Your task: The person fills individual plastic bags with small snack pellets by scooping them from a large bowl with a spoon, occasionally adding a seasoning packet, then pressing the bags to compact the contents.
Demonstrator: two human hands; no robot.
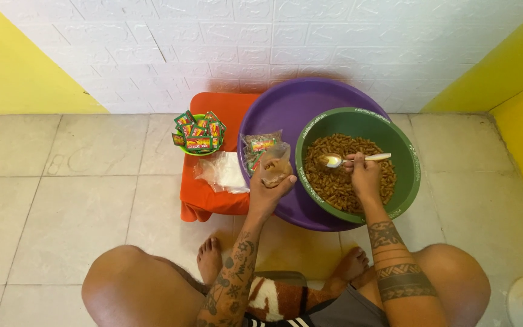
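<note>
Knees and bare feet nearest the lens, seated on tiled floor (62, 200). Left hand (269, 192) closed around small clear bag (273, 168), mouth held upward, a little brown snack already inside; bag held over purple basin (286, 109) rim. Right hand (365, 177) clamped on handle of pale spoon (352, 160), bowl of spoon lying left of that grip on the brown snack pieces (340, 175) in green bowl (407, 181). Green bowl seated inside purple basin. Beyond the left grip: sealed filled packets (260, 145). Further left of that grip: red stool (213, 200) carrying stack of empty clear bags (222, 172) and small green bowl (190, 151) of seasoning sachets (200, 130).

Judged: bag thin, limp, light, slippery film; best pinched just under the mouth to keep it open. Snack pieces dry, brittle, loose, likely to spill off spoon.
</note>
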